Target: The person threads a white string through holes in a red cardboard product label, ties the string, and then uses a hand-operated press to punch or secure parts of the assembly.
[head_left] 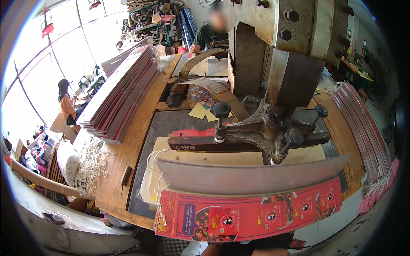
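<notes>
A long red printed sheet (252,215) with food pictures slants over the near table edge. Its grey translucent flap (252,177) stands raised along the far side, and white string (160,205) hangs at its left end. Below the sheet, skin of what look like my left hand or forearm (211,249) and my right (270,252) shows at the lower edge. The sheet hides the fingers, so I cannot see how they meet it. Beyond the flap, a dark metal press bar (205,144) sits above tan boards under a heavy press head (273,123).
Tall stacks of long boards stand at the left (124,94) and right (363,128). White cords (90,168) and a wooden-handled awl-like tool (125,176) lie on the left. Yellow paper pieces (197,111) lie beyond the press. One person (209,36) sits opposite; another (67,104) is far left.
</notes>
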A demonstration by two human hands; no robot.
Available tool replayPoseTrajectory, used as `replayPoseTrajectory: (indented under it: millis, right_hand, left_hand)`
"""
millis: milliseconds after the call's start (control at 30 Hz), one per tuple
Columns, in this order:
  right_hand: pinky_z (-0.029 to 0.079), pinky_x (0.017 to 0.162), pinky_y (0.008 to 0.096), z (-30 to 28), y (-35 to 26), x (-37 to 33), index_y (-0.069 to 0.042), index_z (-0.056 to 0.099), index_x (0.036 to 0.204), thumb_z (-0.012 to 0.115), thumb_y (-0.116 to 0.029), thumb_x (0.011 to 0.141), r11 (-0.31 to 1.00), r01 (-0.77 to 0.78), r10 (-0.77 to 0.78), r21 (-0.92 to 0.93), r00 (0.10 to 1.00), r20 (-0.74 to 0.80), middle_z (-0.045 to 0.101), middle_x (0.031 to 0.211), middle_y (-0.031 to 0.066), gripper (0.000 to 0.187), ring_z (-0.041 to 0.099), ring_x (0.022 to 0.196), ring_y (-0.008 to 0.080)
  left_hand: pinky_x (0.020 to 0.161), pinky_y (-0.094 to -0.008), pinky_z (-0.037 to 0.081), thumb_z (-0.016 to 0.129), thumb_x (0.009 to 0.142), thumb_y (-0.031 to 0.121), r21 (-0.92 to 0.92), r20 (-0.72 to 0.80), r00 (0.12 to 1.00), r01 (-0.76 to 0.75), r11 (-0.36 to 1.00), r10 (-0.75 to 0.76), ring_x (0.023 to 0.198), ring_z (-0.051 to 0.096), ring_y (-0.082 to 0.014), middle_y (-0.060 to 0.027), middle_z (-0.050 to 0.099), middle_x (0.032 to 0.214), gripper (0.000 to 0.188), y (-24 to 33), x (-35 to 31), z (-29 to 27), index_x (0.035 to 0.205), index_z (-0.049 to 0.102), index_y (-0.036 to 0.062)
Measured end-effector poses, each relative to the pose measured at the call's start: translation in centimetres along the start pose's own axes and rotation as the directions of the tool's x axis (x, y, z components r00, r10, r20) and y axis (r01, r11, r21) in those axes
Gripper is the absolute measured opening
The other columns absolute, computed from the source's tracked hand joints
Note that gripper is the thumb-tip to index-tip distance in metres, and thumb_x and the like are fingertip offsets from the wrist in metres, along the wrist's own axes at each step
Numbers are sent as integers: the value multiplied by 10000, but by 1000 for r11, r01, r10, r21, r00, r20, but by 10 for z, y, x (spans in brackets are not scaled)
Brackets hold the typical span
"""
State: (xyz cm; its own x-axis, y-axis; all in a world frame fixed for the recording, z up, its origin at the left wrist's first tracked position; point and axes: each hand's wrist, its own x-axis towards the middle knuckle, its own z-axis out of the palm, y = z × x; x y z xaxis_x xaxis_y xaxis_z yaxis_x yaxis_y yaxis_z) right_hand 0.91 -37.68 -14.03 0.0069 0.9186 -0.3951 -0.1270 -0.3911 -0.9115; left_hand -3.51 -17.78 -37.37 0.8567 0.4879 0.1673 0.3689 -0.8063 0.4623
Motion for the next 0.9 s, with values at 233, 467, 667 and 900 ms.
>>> replayPoseTrajectory:
  millis: [233,467,667,900]
  right_hand:
    - [431,538,366,-25,-65,10,34,684,923,703,-314,797,997,-43,23,57,947,319,646,650,53,371,560,586,154]
    - [482,660,352,-40,11,9,25,658,1062,664,-389,875,728,211,-504,652,809,301,662,801,106,454,603,740,178]
    - [449,596,362,-12,40,5,3,625,1096,543,-510,881,287,668,-386,687,737,-555,621,713,104,563,543,642,199]
    - [411,521,375,-12,49,5,-22,586,1135,401,-652,888,391,838,-139,380,462,-876,572,611,102,702,473,528,224]
  left_hand:
    - [723,-465,505,656,799,322,-2,1,1000,-3,1000,3,883,657,-342,-120,677,952,300,0,-2,-3,1028,680,130]
    - [715,-462,506,655,799,319,-5,-14,1000,4,1000,-4,873,659,-342,-122,678,942,292,-1,-2,-7,1019,683,128]
    - [709,-461,508,654,799,316,-23,-14,1000,-11,1000,11,865,661,-343,-124,679,934,286,1,-8,-1,1012,685,127]
    - [701,-459,509,653,800,312,-35,-58,998,-33,999,31,855,663,-343,-126,680,924,280,-1,-5,0,1004,688,124]
